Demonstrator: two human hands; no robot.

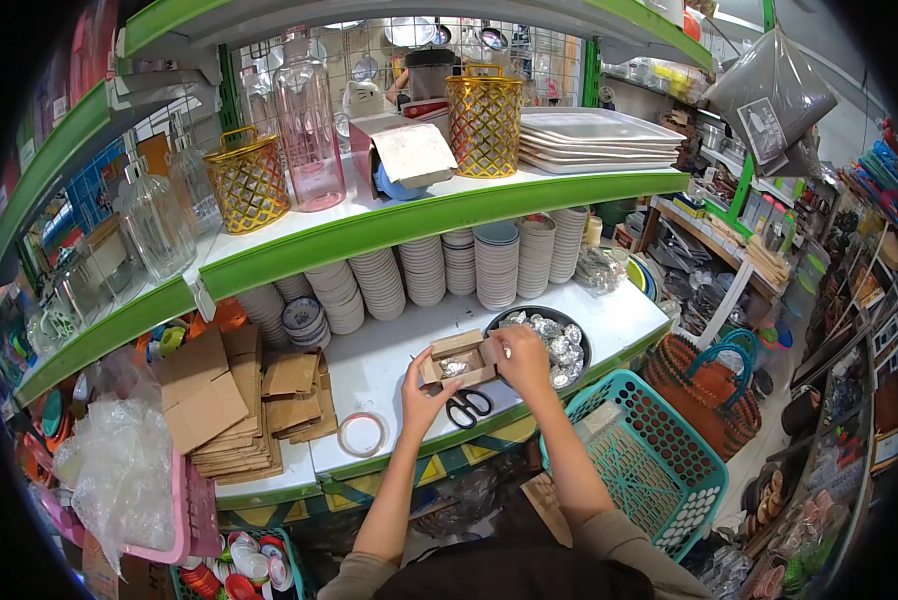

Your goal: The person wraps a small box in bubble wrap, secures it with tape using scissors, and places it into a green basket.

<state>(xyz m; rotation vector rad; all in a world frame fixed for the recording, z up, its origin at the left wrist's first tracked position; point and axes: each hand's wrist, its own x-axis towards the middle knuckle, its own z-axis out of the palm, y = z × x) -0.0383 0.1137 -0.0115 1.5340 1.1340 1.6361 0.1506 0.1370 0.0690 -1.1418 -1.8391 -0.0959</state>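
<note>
My left hand point(421, 398) grips a small open cardboard box point(457, 346) by its left end, thumb along the near side. Inside the box lies a shiny foil-like piece point(453, 367). At the box's right end, my right hand point(525, 358) has its fingers closed together; what they pinch is too small to make out. Just beyond that hand stands a dark round bowl point(588, 362) filled with several silvery foil-like pieces point(566, 352). Black-handled scissors point(468, 408) lie below the box, partly hidden by it. A roll of tape point(341, 438) rests left of my left hand.
Flattened cardboard point(207, 412) is stacked on the left of the white counter. Stacks of cups and bowls point(424, 270) line its back under a green-edged shelf point(439, 214). A teal basket point(711, 490) stands right of me, a pink one point(195, 510) to the left.
</note>
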